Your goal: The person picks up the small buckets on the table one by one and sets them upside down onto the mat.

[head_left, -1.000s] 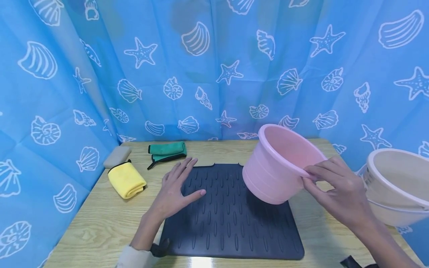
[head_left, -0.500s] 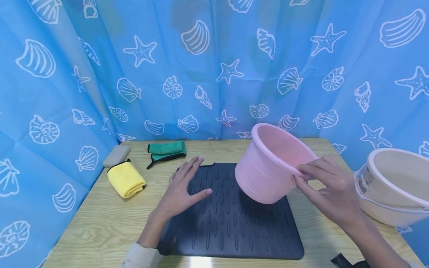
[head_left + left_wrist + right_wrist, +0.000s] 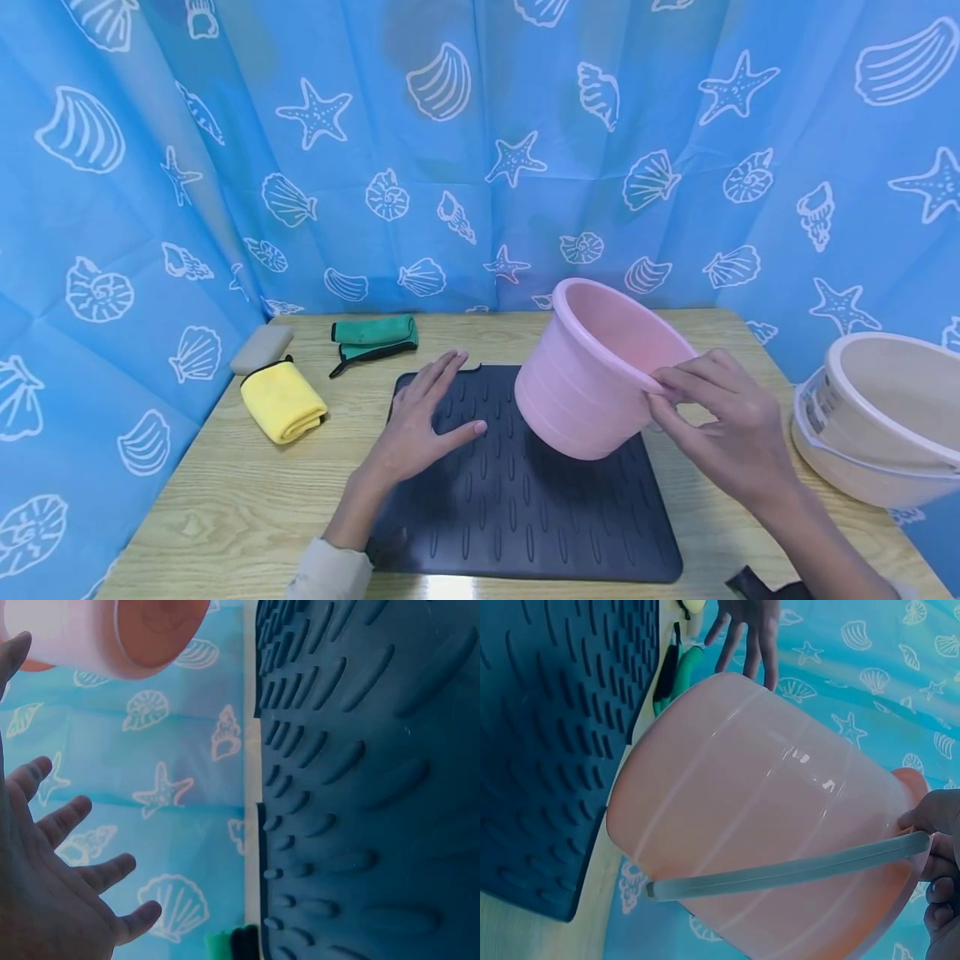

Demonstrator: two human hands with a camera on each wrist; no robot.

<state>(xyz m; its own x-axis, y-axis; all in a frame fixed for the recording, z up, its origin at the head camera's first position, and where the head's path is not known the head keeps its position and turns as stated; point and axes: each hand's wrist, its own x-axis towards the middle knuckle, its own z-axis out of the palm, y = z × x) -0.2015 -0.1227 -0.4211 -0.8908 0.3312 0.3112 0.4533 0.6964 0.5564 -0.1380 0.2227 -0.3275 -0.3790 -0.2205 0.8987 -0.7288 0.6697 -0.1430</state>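
Observation:
A pink bucket (image 3: pixel 592 375) hangs tilted above the black ridged mat (image 3: pixel 480 525), its mouth turned up and toward the right. My right hand (image 3: pixel 716 417) pinches the bucket's near rim between thumb and fingers. In the right wrist view, a pale strip (image 3: pixel 787 874) runs along the bucket's side from the pinched rim. To the left of the bucket, my left hand (image 3: pixel 423 425) is held over the mat with fingers spread and nothing in it. The left wrist view catches the bucket's base (image 3: pixel 161 630) beyond the spread fingers.
A cream bucket (image 3: pixel 832 417) stands at the table's right edge. On the left lie a folded yellow cloth (image 3: pixel 283 402), a folded green cloth (image 3: pixel 375 333) and a grey bar-shaped block (image 3: pixel 262 348). A blue shell-patterned curtain (image 3: pixel 450 167) closes off the back and sides.
The right hand has carried the pink bucket leftward over the mat. The left hand has shifted a little to the right, fingers still spread.

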